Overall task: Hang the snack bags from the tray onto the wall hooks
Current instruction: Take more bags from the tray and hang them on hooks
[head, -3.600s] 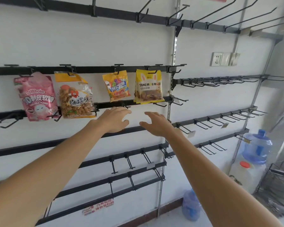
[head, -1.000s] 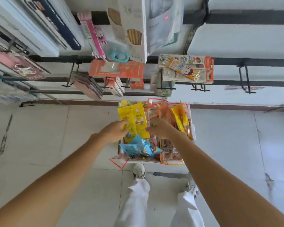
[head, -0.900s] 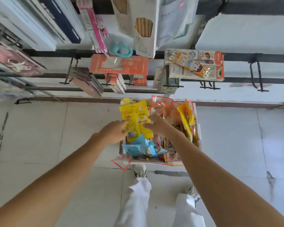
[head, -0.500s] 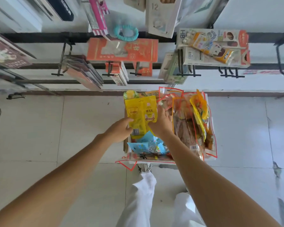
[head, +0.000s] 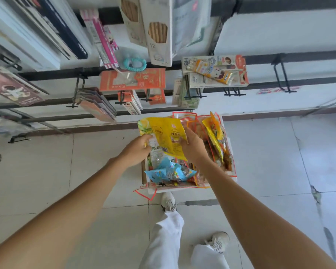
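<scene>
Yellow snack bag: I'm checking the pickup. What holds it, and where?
Left hand grips the left edge of the yellow snack bag; right hand, its lower right edge.

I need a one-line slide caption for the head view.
Left hand and right hand hold yellow snack bags above the tray of snacks on the floor.

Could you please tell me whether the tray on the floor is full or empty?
Full: snack bags heap over the tray, a blue bag in front; left hand and right hand grip a yellow bag.
</scene>
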`<state>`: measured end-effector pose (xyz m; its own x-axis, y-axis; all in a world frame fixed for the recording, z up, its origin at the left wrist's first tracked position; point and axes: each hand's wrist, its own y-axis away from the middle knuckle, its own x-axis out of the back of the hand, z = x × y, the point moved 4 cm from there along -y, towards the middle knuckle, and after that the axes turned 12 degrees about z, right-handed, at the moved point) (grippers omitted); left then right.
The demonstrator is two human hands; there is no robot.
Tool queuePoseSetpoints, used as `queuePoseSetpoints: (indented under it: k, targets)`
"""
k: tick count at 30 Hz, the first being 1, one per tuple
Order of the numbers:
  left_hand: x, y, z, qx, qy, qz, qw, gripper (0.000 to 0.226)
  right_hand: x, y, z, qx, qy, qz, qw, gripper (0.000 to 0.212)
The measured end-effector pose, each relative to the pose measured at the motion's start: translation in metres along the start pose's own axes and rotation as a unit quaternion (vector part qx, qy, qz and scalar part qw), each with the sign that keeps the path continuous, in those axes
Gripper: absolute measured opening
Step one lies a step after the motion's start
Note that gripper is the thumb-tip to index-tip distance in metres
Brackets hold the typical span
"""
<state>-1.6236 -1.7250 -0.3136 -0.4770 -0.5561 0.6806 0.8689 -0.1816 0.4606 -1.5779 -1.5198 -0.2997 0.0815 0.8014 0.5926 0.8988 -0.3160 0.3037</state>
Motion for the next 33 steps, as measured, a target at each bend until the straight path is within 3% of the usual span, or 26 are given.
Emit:
queuePoseSetpoints:
  k: [4, 9, 13, 18, 21, 24, 27, 30, 33]
  targets:
    - [0.004, 0.02, 0.046, -0.027, 0.009, -0.013, 1.0, 0.051, 0.052, 0.021, 0.002, -0.005, 0.001, 0.005, 1.0, 0.042]
    - [-0.002, 0.052, 0.129, -0.053, 0.025, -0.035, 0.998, 0.045, 0.144, 0.059, 0.01, -0.043, -0.113, 0.037, 0.992, 0.037]
    - [-0.015, 0.088, 0.214, -0.042, 0.17, -0.094, 0.98, 0.015, 0.234, 0.101, 0.007, -0.065, -0.222, 0.069, 0.971, 0.028]
    - [-0.024, 0.148, 0.319, -0.069, 0.293, -0.169, 0.939, 0.044, 0.348, 0.158, 0.014, -0.059, -0.299, 0.138, 0.943, 0.021]
    - [-0.038, 0.187, 0.388, -0.126, 0.294, -0.202, 0.926, 0.025, 0.41, 0.192, 0.019, -0.03, -0.312, 0.197, 0.929, 0.019]
    - [-0.052, 0.222, 0.45, -0.181, 0.283, -0.195, 0.922, 0.032, 0.465, 0.223, 0.026, -0.023, -0.317, 0.258, 0.912, 0.015]
    - [-0.063, 0.26, 0.503, -0.227, 0.272, -0.171, 0.919, 0.022, 0.51, 0.248, 0.037, -0.025, -0.289, 0.336, 0.896, 0.014]
    - [-0.074, 0.289, 0.546, -0.267, 0.267, -0.129, 0.917, 0.019, 0.546, 0.269, 0.044, -0.017, -0.173, 0.454, 0.874, 0.044]
    - [-0.084, 0.314, 0.589, -0.307, 0.268, -0.09, 0.909, 0.019, 0.575, 0.291, 0.041, 0.015, -0.063, 0.51, 0.858, 0.054]
